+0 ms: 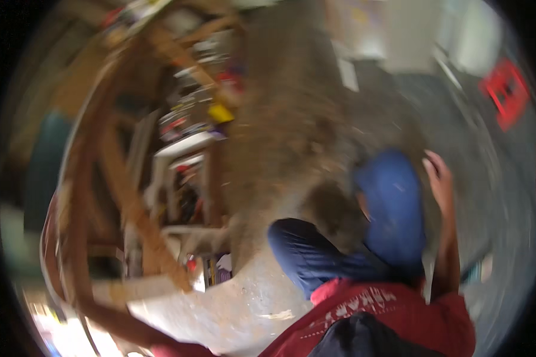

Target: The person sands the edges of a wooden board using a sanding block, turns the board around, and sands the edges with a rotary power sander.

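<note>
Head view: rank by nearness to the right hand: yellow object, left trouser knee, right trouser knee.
From the right hand:
1. Right trouser knee, just left of the hand.
2. Left trouser knee, farther left, lower in the picture.
3. Yellow object, farthest left, among the blurred clutter.

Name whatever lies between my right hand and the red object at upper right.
In the head view, only grey, faintly streaked floor shows between the right hand and the red object; blur could hide small items.
</note>
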Available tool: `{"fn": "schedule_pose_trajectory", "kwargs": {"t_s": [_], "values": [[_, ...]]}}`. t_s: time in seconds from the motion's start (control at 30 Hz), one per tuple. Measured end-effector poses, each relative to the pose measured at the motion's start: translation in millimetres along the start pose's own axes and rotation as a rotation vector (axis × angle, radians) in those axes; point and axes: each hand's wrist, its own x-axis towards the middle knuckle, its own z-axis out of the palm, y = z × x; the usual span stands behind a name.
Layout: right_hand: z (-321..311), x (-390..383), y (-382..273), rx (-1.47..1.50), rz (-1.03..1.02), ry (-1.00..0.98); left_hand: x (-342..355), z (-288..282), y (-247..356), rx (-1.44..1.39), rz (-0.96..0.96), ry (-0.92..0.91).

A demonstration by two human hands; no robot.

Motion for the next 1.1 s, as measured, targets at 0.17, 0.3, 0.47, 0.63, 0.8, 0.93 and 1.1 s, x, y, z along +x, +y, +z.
{"fn": "schedule_pose_trajectory", "kwargs": {"t_s": [0.17,0.3,0.47,0.63,0.8,0.93,1.1], "values": [[-77.1,-116.6,166.2,-0.411,0.377,0.233,36.4,51.9,-20.7,-0.112,-0.136,0.041],[-142.5,-274.9,267.8,-0.739,0.735,0.343,64.8,111.8,-6.4,-0.240,-0.123,0.000],[-100.4,-431.0,313.6,-0.763,1.053,0.235,78.4,143.2,16.2,-0.313,-0.085,-0.063],[-14.2,-459.6,287.7,-0.596,1.275,0.069,80.1,135.2,-21.1,-0.312,-0.116,-0.053],[-30.6,-498.0,296.8,-0.636,1.208,0.148,86.3,182.6,-32.3,-0.427,-0.126,-0.068],[-29.1,-450.4,288.3,-0.569,1.246,-0.010,99.0,163.7,-30.0,-0.385,-0.103,-0.050],[-76.0,-424.7,308.9,-0.578,1.176,0.120,104.2,168.3,-22.1,-0.385,-0.103,-0.041]]}}
